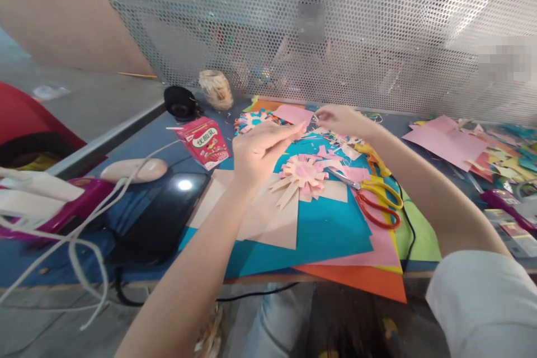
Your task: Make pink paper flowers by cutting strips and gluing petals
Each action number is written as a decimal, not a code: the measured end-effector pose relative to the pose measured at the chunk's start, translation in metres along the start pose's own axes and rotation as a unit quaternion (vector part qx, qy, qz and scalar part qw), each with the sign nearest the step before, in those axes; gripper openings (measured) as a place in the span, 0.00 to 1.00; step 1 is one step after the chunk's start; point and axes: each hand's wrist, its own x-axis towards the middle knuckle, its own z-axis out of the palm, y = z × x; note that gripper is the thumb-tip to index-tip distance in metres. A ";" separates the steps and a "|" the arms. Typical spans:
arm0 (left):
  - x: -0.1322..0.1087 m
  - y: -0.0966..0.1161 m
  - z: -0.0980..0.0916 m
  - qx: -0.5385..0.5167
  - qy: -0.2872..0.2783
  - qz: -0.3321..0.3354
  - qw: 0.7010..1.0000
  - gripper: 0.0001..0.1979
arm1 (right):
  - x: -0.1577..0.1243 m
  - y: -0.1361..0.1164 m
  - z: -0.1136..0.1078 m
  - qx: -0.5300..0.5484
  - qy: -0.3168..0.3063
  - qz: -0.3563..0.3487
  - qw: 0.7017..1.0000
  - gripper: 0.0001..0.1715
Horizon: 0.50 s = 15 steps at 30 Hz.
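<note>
A perforated metal panel (pixel 293 22) fills the upper part of the frame, behind a blue table (pixel 146 139) that spans the middle. On the table, from the centre to the lower centre, spread stacked blue sheets (pixel 331 229), with pink, yellow and orange edges fanning out beneath them at lower right. Cream sheets (pixel 268 226) lie over their left side, and a dark phone (pixel 157 229) with a bright reflection rests at lower left.

Both hands meet near the centre. The left hand (pixel 260 151) has its fingers straight and together, pointing right; the right hand (pixel 342 118), slightly higher, has its fingers bent towards the left one's tips. Whether either grips anything, I cannot tell.

Red-and-yellow-handled scissors (pixel 357 185) lie right of centre, below the right hand, blades pointing up and left. At the scissors' left is a layered paper flower (pixel 302 172), pink over cream, lying just below the gap between the hands and right of the left wrist. A pink carton (pixel 205 142) leans left of the left hand. Smallest is a pink paper piece (pixel 292 113), showing beyond the left fingertips and just left of the right fingers; contact is unclear.
</note>
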 end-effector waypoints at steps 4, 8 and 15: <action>-0.002 -0.005 -0.003 0.089 -0.095 0.140 0.981 0.14 | -0.039 -0.075 0.034 0.162 -0.040 -0.186 0.968 0.15; 0.000 -0.014 -0.015 0.183 -0.090 0.174 0.963 0.14 | -0.060 -0.094 0.057 0.192 -0.079 -0.149 0.967 0.11; 0.016 -0.041 -0.083 0.238 0.058 0.137 0.960 0.17 | -0.086 -0.073 0.068 0.272 -0.082 -0.099 0.954 0.14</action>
